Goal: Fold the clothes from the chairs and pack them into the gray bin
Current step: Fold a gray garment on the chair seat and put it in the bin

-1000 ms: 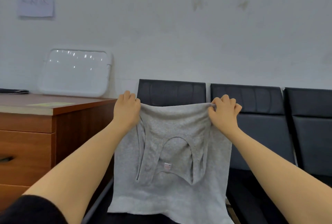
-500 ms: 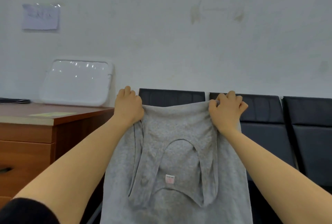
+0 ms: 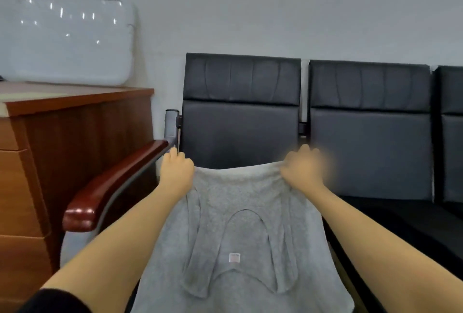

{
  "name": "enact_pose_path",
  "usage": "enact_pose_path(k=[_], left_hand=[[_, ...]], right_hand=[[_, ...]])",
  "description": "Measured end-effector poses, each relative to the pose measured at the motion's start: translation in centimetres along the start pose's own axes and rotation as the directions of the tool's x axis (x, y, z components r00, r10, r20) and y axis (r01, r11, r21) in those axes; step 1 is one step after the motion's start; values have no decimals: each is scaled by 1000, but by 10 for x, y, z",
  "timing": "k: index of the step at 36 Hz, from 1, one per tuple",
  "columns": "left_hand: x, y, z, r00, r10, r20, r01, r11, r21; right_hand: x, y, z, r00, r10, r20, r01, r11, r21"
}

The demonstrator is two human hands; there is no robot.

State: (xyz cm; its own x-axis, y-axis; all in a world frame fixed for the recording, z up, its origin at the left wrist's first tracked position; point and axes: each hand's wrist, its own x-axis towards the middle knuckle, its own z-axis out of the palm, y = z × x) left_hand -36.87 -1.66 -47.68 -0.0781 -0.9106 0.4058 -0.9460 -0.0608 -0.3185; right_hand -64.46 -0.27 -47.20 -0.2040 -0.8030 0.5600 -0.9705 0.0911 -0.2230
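Folding step judged in hand: gray tank top is held up by its upper edge, spread between both hands in front of the black chairs. Left hand is curled round the left corner of the edge, fingers closed on the cloth; right hand is pinched on the right corner, though its fingers are motion-blurred and hard to read. Garment hangs with straps and neckline draped on the near face, small label seen below the neckline. Next move is judged to call for laying it flat, or bringing the two corners together for a clean half-fold. Gray bin is not in view. Garment's lower hem is cut off by the frame. Wooden table stands at left, a white tray leaned on the wall above it.
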Motion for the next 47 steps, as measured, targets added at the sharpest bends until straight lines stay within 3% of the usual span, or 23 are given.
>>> enact_pose_path(k=[5, 12, 20, 30, 39, 47], left_hand=[[12, 13, 44, 997, 29, 70, -28, 1000, -8], [31, 26, 88, 995, 45, 92, -40, 997, -64], [69, 34, 112, 998, -57, -16, 54, 989, -136], [72, 26, 106, 961, -182, -209, 69, 888, -455], [16, 23, 100, 968, -200, -149, 78, 810, -581], [-42, 16, 88, 974, -198, -112, 71, 732, -677]], right_hand=[[6, 10, 41, 994, 22, 107, -23, 1000, 4], [10, 21, 92, 989, 37, 140, -41, 999, 27], [43, 21, 129, 997, 62, -47, -58, 994, 92], [43, 20, 122, 984, 10, -177, 31, 972, 232], [-16, 28, 89, 1000, -9, -9, 11, 965, 262], [-68, 33, 61, 999, -34, -4, 33, 964, 263]])
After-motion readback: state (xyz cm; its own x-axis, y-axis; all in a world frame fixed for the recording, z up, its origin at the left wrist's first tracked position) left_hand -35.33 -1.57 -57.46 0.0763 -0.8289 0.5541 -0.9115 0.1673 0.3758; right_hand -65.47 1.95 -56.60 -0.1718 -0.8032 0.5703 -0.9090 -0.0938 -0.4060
